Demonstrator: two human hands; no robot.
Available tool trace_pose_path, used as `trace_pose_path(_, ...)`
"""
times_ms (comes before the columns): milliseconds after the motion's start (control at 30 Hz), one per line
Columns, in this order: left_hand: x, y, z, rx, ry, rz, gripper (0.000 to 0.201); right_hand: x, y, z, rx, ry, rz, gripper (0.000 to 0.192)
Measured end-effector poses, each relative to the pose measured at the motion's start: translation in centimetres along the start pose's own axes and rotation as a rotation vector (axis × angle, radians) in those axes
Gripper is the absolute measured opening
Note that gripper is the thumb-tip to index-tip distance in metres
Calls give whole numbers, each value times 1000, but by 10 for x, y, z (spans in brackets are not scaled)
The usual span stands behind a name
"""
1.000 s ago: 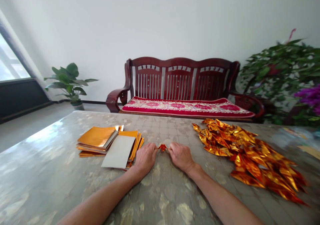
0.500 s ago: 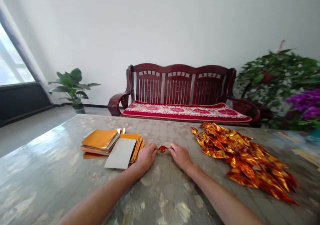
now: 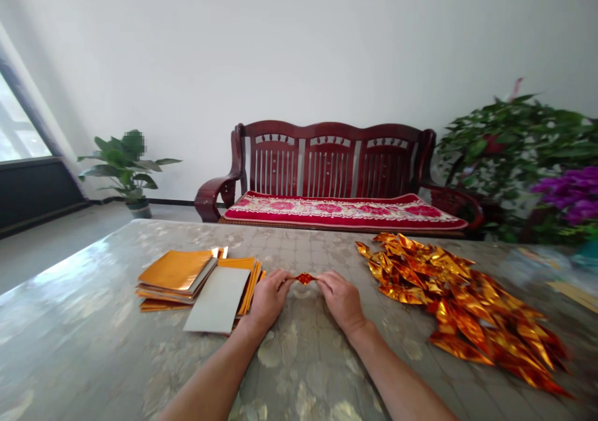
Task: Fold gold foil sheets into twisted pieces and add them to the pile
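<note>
A small folded piece of orange-gold foil paper (image 3: 305, 278) is stretched between my two hands over the middle of the table. My left hand (image 3: 272, 295) pinches its left tip, and my right hand (image 3: 342, 299) pinches the right one. Beside my left hand lie stacks of foil paper sheets (image 3: 177, 268), some showing the orange face. A pale grey sheet (image 3: 219, 299) lies on top of the nearer stack. To the right of my right hand spreads a heap of shiny folded foil pieces (image 3: 460, 296) with pointed ends.
A patterned cover lies over the table (image 3: 299, 371). Behind it stands a dark red wooden bench (image 3: 327, 159) with a red floral cushion (image 3: 346, 211). Potted plants (image 3: 124, 165) flank it, and clear plastic (image 3: 532, 265) lies at the table's right.
The view has shifted slightly. Both hands still pinch the foil piece, which now shows a little wider between them. The stacks and the heap look unchanged.
</note>
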State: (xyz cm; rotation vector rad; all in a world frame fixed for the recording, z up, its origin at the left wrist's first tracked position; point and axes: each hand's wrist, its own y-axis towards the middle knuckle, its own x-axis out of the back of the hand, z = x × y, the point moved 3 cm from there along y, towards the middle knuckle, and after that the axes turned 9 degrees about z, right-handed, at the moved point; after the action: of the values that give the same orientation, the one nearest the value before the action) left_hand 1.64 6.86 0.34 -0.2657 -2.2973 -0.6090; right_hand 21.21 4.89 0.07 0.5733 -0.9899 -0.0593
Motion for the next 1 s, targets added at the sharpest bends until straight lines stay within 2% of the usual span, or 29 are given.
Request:
trace_pose_path(133, -1, -3, -2, -27, -92, 12, 19, -1, 1, 0, 8, 146, -21, 21)
trace_pose_path(400, -14, -2, -1, 7, -367, 22, 15, -7, 0, -1, -112, 368, 6, 17)
trace_pose_path(600, -17, 0, -6, -31, -418, 29, 12, -8, 0, -3, -148, 431, 5, 15)
trace_pose_path(1000, -35, 6, 10, 108, -716, 37, 14, -11, 1, -1, -79, 414, 48, 14)
